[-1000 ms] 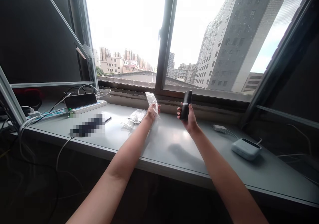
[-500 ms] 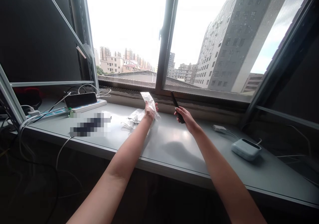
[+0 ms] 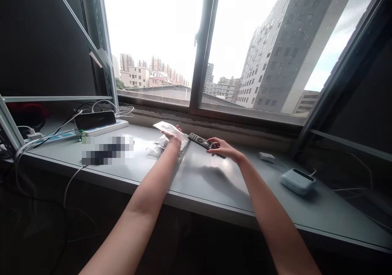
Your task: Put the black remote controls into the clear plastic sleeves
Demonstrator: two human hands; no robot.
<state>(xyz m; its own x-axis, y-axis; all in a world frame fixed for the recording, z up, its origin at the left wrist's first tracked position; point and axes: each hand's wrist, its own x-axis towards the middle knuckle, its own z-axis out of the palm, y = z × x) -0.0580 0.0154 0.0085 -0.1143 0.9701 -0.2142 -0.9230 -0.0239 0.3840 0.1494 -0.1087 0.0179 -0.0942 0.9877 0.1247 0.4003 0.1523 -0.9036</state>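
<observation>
My left hand [image 3: 172, 136] is closed around a thin, crinkled white plastic bag [image 3: 164, 125], above the desk towards the window. More clear, crumpled plastic [image 3: 157, 147] lies on the desktop beneath and left of that hand. A black remote control [image 3: 199, 139] is gripped at its near end by my right hand [image 3: 221, 147]. Its button face is turned up towards me, and its far end points left, close to the bag. My right palm hides part of its lower end.
On the right sit a pale blue power bank [image 3: 297, 181] and a white adapter [image 3: 266, 156] with a cable. At left are a phone [image 3: 95, 120], a white power strip [image 3: 121, 125], a small green bottle [image 3: 81, 135] and a pixelated dark object [image 3: 105, 150]. A window frame [image 3: 245, 118] borders the desk's back.
My right hand has turned the remote from nearly upright and edge-on to lying leftwards, face visible. My left hand has tipped the bag over to the left and shifted slightly left.
</observation>
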